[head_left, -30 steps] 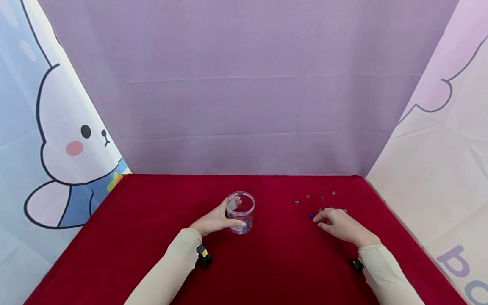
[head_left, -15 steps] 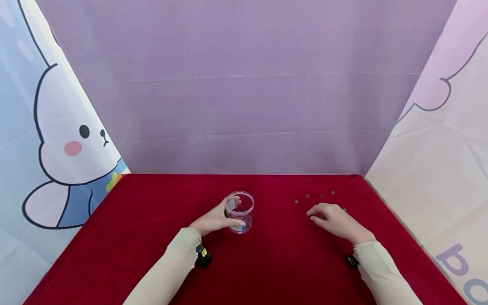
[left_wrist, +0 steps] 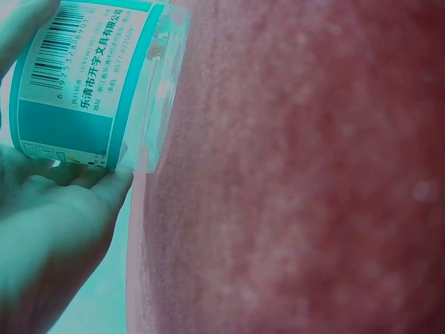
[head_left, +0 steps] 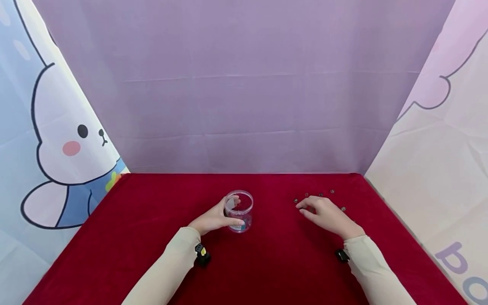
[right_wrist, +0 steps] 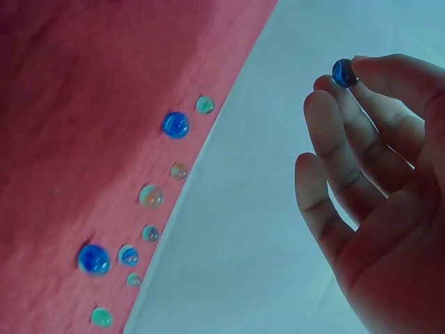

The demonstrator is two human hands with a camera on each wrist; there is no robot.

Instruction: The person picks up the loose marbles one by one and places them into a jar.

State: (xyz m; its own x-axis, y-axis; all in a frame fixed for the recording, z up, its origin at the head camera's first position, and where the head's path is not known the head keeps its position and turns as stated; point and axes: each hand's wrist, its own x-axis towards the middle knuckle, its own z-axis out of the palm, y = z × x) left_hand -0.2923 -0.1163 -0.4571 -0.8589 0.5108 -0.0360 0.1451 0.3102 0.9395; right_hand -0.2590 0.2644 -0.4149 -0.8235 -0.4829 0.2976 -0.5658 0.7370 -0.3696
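Observation:
A clear round jar, its mouth facing up, stands on the red cloth in the head view. My left hand grips it from the left, the thumb in front and fingers behind; the left wrist view shows the jar's barcode label and part of that hand. To the right, my right hand is raised over the cloth. In the right wrist view this hand pinches a dark blue marble between thumb and index finger, the other fingers loosely bent. The head view does not show the pinched marble clearly.
Several small marbles lie on the red cloth around the right hand, one of them at the back right. Larger blue marbles show in the right wrist view. A purple curtain hangs behind.
My right hand has moved left and a little towards the back from where the blue marble lay, and now holds a blue marble. The left hand and jar have stayed in place.

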